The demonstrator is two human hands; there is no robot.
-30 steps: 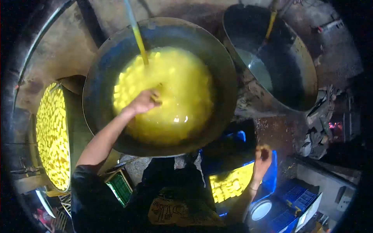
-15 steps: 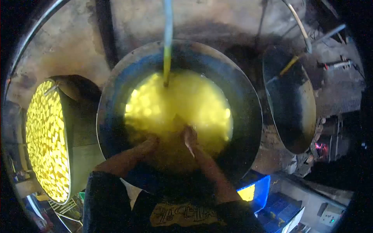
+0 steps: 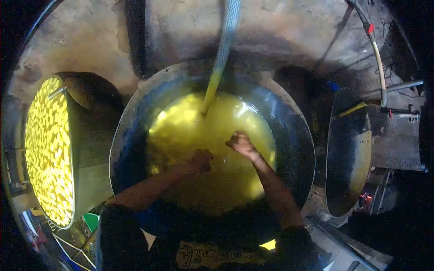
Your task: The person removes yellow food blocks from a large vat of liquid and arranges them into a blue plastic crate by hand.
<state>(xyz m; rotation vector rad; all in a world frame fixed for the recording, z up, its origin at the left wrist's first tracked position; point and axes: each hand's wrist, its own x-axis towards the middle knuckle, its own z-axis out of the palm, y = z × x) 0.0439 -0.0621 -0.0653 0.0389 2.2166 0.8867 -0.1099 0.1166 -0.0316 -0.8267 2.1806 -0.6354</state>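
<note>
A large round dark pan holds cloudy yellow liquid, with blurred bright yellow pieces showing in it at the upper left. My right hand is over the liquid right of the middle, its fingers curled into a fist; whatever may be in it is hidden. Lower and to the left, my left hand is also closed, dim and blurred, at or just above the liquid. A pale blue mesh hose, yellowish near its end, dips into the liquid ahead of both hands.
At the left stands a wide vessel heaped with cut yellow pieces. Another dark pan is at the right, with a pipe above it. A small red glow shows beyond, and a stained wall rises behind.
My right hand has risen and moved right, closing into a fist. My left hand has moved right towards the middle. The view has shifted, and fewer yellow pieces show in the liquid.
</note>
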